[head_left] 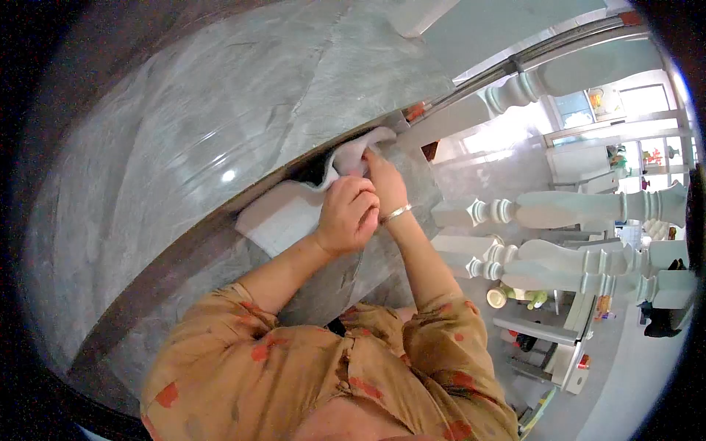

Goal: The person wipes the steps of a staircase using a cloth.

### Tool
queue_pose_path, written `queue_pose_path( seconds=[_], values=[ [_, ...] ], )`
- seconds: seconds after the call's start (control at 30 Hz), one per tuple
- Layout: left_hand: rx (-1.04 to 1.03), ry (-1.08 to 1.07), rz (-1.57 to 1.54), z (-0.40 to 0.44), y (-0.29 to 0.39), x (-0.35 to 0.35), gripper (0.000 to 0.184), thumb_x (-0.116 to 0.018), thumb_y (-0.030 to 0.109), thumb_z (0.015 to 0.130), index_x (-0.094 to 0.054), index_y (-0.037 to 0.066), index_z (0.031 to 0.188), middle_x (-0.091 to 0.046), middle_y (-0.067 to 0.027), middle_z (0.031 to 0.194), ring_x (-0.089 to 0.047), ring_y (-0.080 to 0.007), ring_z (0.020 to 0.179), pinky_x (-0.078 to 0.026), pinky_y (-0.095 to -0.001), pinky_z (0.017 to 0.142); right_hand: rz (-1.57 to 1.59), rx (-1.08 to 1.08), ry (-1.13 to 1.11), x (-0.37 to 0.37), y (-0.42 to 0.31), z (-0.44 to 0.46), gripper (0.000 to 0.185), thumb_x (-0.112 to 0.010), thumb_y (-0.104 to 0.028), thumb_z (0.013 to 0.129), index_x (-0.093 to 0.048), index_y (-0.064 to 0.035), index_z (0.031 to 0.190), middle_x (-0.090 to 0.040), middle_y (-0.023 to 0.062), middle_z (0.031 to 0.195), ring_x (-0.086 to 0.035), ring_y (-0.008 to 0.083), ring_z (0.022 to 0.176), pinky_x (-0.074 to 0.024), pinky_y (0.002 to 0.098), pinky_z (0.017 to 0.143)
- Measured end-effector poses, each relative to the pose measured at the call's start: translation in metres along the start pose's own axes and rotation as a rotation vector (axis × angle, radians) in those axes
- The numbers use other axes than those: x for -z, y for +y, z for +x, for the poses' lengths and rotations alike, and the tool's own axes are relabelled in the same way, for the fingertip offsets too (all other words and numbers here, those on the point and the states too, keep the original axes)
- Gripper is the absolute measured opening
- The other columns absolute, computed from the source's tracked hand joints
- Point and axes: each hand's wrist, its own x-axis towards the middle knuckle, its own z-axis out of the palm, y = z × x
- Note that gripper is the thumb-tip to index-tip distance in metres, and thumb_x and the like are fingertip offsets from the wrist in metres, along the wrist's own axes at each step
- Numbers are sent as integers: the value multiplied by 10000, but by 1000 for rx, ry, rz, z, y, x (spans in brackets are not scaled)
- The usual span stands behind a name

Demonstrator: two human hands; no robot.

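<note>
A plain white cloth (283,213), spread flat at one end and rucked into a raised fold at the other, is laid on a grey marble-patterned stair step (342,279). Beyond the cloth a broad upper tread (220,140) is seen; to its right, pale turned balusters (566,208) are ranged. The cloth's fold is grasped by the right hand (386,184). The left hand (349,213) is curled beside it; whether cloth is gripped there cannot be told.

Around the cloth (279,213), as we find it
Beyond it lies the broad step (213,140); to its right — balusters (559,208). At its right end we have the left hand (349,214) and right hand (386,184).
</note>
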Motion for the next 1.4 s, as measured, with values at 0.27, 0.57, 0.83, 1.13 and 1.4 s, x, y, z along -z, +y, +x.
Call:
queue_pose_path(
  seconds=[0.27,0.57,0.83,1.13,1.4],
  values=[
    [97,-157,-16,-3,0,0,201,-661,88,732,-633,89,932,-603,-105,1055,-568,-325,971,-447,-427,852,-454,205,274,-3,29,-50,222,-565,-183,814,-648,-87,996,-564,97,908,-555,293,903,-448,387,802],
    [70,-240,111,-7,1,-5,316,-687,128,731,-650,113,1044,-593,-97,1200,-542,-333,1128,-414,-485,946,195,-362,367,23,73,-39,408,-678,-264,781,-647,-23,1108,-627,220,1169,-608,436,968,-456,449,930],
    [206,-299,294,-5,-20,-5,559,-692,176,755,-538,126,1290,-438,-141,1429,-406,-380,1307,-323,-518,1067,-352,-86,488,-26,22,22,498,-572,-410,875,-612,-23,1185,-599,152,1196,-496,340,1178,-481,421,907],
    [441,-693,629,-4,-19,-3,569,-673,315,805,-539,73,1303,-543,-182,1324,-490,-381,1225,-336,-537,1040,-722,-234,89,29,73,-41,286,-541,-198,871,-685,-80,1088,-646,64,1075,-535,253,1131,-445,398,901],
    [370,-535,520,9,-9,3,507,-681,332,799,-594,68,1224,-696,-145,923,-643,-335,896,-417,-501,878,4,-488,105,18,165,14,433,-551,-389,882,-651,-82,1170,-636,117,1064,-545,273,1027,-426,381,872]
  ],
)
